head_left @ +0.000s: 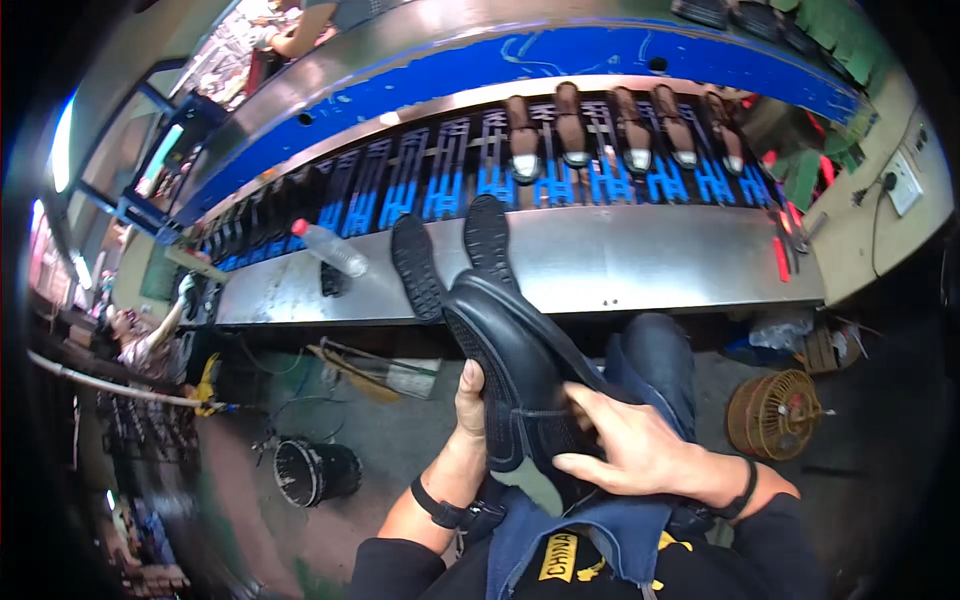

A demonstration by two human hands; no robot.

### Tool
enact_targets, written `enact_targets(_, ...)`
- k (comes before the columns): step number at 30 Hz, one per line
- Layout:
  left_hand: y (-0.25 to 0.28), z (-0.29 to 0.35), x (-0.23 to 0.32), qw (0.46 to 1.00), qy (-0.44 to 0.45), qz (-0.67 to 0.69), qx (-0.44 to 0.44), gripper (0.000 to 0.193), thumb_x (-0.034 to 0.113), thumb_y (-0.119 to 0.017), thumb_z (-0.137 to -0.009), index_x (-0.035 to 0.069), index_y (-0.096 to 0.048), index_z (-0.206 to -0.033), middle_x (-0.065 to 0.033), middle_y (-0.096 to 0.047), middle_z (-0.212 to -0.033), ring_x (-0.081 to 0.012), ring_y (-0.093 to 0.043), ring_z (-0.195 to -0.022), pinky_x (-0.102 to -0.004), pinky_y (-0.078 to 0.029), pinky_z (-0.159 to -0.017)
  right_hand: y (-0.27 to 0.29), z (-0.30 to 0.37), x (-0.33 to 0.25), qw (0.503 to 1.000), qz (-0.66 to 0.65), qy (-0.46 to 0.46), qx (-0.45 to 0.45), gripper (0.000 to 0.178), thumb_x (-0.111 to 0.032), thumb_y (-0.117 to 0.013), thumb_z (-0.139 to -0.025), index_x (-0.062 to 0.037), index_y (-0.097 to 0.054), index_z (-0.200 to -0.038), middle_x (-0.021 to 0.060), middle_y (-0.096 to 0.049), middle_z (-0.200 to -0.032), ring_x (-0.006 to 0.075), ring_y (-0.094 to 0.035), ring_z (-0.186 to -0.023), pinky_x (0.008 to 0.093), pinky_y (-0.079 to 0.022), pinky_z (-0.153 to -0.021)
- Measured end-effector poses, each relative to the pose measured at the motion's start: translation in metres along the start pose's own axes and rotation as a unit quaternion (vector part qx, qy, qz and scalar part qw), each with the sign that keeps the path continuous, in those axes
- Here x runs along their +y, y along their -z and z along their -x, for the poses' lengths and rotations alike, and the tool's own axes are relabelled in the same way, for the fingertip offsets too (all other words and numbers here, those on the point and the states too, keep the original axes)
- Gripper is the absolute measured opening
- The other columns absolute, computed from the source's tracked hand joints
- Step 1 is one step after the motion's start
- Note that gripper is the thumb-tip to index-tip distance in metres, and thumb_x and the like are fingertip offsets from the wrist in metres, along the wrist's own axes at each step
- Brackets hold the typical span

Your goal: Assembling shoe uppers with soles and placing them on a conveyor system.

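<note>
Setting: shoe factory line, steel ledge (620,265) in front of the seated person, blue conveyor rack (450,185) curving behind it.

Shoe in hand: black shoe (520,370) sits on the lap, right between both hands, sole side mostly turned left. Long axis runs from the lap up and away toward the ledge, leaning a bit left.

Left hand (470,400): cupped against the sole edge, thumb up along the side, fingers tucked behind the shoe so can't see them. Gripping, not spread.

Right hand (630,440): laid over the upper near the heel end, fingers pressed down and curled onto the black material. This one covers more of the shoe; both are touching it.

On the ledge: two black soles (450,260) standing side by side just beyond the shoe's toe, plus a clear plastic bottle (330,248) with a red cap lying to the left.

On the rack: five brown shoes (625,130) on lasts in a row, well apart from the hands.

Floor containers: black bucket (315,470) lower left, contents too dark to tell; round wire fan cage (775,412) on the right.
</note>
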State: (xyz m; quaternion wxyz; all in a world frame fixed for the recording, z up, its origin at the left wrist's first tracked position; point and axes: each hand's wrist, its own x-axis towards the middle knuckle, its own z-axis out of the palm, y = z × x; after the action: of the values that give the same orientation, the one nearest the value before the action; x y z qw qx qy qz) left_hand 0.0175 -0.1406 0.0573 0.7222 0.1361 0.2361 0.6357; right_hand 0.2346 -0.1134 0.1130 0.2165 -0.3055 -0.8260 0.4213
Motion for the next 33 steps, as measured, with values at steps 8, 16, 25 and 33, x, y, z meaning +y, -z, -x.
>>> enact_targets(8,0.011,0.020,-0.006,0.997,0.045,-0.026,-0.057,0.097,0.066,-0.075,-0.076,0.004,-0.044,-0.145,-0.0146,-0.059,-0.133,-0.0274,-0.062,-0.120,-0.0422,-0.051,-0.106,0.036,-0.083,0.008,0.976,-0.042,0.203,-0.065,0.063,-0.016,-0.065,-0.089,0.0025,-0.038,-0.143,0.0151,-0.063,-0.066,0.0348,-0.064,-0.057,0.0417,-0.052,-0.054)
enact_targets(16,0.042,0.017,-0.039,0.999,0.043,0.010,-0.028,0.101,0.084,-0.047,-0.084,0.004,-0.045,-0.146,-0.0171,-0.053,-0.143,-0.0312,-0.057,-0.127,-0.0457,-0.048,-0.109,0.000,-0.027,0.006,0.985,0.115,0.128,0.014,0.068,-0.017,-0.067,-0.085,0.0192,-0.039,-0.135,0.0178,-0.063,-0.068,0.0340,-0.064,-0.055,0.0432,-0.052,-0.052)
enact_targets(25,-0.004,-0.042,-0.019,0.987,0.109,0.016,0.120,0.055,0.047,-0.050,-0.103,0.000,-0.057,-0.131,-0.0169,-0.066,-0.122,-0.0273,-0.068,-0.106,-0.0423,-0.055,-0.096,-0.019,0.023,0.053,0.942,0.188,0.243,0.137,0.063,-0.005,-0.065,-0.073,-0.0038,-0.053,-0.136,0.0239,-0.045,-0.141,0.0442,-0.046,-0.131,0.0522,-0.043,-0.104)
enact_targets(33,0.020,0.015,0.000,0.763,-0.131,-0.631,0.041,0.057,0.044,-0.044,-0.106,-0.005,-0.056,-0.133,-0.0137,-0.062,-0.115,-0.0151,-0.064,-0.096,-0.0320,-0.054,-0.084,0.029,-0.043,0.017,0.977,-0.077,0.025,0.199,0.077,-0.025,-0.084,-0.074,-0.0068,-0.049,-0.140,0.0179,-0.050,-0.139,0.0321,-0.052,-0.128,0.0400,-0.040,-0.109)
